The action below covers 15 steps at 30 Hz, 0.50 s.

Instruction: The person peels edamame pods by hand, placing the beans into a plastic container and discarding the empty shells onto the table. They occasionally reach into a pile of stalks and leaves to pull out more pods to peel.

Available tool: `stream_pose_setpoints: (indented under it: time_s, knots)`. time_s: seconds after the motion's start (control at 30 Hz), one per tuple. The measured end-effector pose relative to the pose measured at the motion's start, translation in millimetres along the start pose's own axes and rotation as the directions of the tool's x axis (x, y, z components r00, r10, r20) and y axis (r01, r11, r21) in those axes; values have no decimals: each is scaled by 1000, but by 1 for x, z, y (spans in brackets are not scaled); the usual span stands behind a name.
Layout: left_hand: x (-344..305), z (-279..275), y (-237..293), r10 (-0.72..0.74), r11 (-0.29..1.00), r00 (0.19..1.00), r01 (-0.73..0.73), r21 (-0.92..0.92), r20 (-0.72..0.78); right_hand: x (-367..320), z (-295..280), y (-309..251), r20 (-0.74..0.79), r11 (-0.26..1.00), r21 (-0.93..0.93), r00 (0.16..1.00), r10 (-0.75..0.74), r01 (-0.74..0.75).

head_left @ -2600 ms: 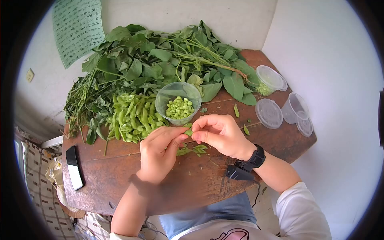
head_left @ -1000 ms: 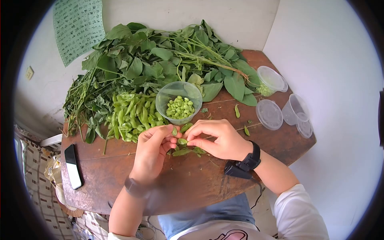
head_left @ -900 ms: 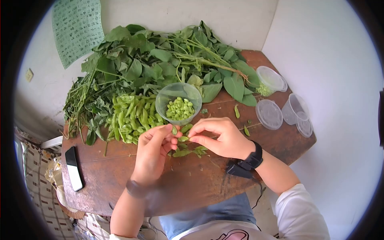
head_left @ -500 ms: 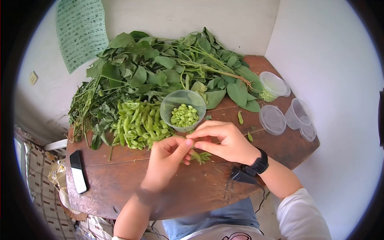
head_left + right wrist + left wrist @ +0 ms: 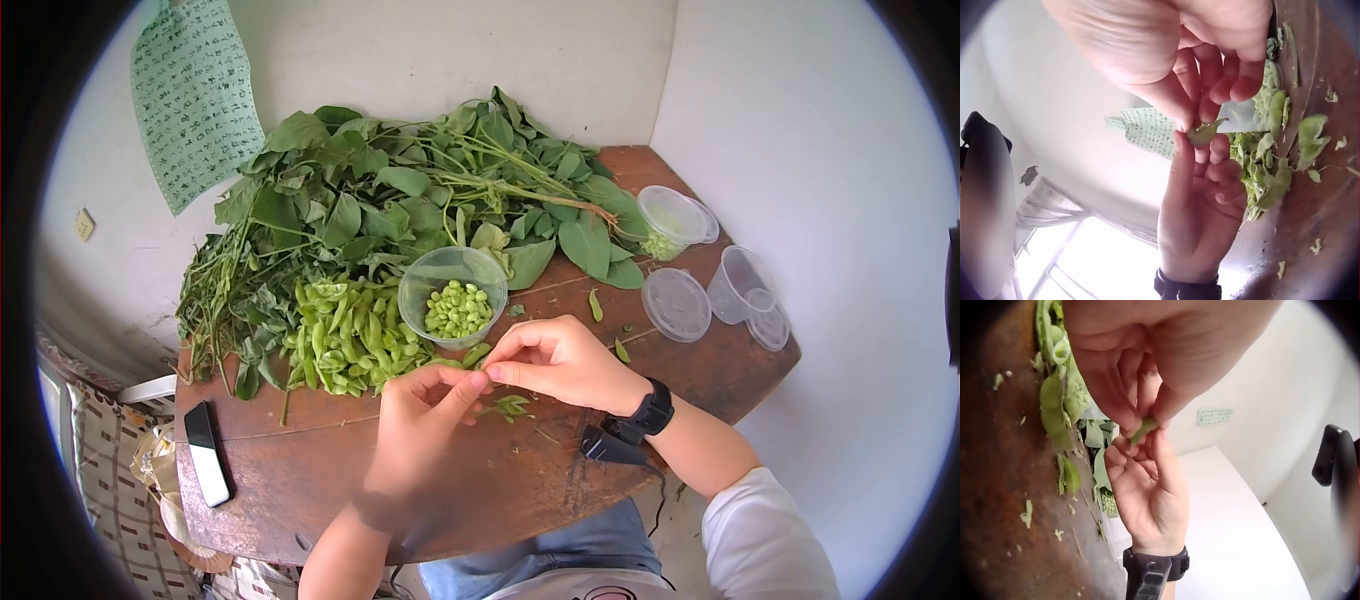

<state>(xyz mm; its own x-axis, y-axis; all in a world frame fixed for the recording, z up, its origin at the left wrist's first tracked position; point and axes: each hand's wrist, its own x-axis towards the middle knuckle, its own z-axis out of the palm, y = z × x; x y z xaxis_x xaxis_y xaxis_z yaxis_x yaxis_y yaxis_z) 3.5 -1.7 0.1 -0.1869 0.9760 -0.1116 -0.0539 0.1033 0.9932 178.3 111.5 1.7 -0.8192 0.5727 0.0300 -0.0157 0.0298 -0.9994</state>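
"Our left grip (image 5: 425,405) and right grip (image 5: 575,365) are pinched almost closed, fingertips meeting."

"Over what?"

"Our counter (image 5: 310,470). We see leafy stems (image 5: 400,195) piled at the back, then heaped pods (image 5: 355,340) just beside a clear bowl (image 5: 425,270)."

"And what do we hold?"

"One green pod (image 5: 1205,132), pinched from both sides, on our side of the bowl. Inside the bowl lie shelled beans (image 5: 460,310)."
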Motion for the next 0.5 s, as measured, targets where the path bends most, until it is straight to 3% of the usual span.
stream_pose_setpoints:
  time_s: [0.17,0.23,0.27,0.33,0.5]
  knots:
    - [-1,2,3,-1,999,998,-1,-34,-61,0,4,-7,-21,999,44,999,25,-24]
    - [0,1,-1,33,999,994,-31,19,-100,1,6,-1,-109,967,-164,971,-213,194]
    - [-1,2,0,32,999,995,-31,17,-95,-1,5,-2,-113,967,-167,971,-212,192]
    - [-3,4,6,-28,999,990,32,30,-138,-2,5,-10,25,730,-568,894,-447,381]
    - [-1,2,6,16,1000,982,-15,7,-189,0,9,-7,-18,831,-437,920,-391,345]
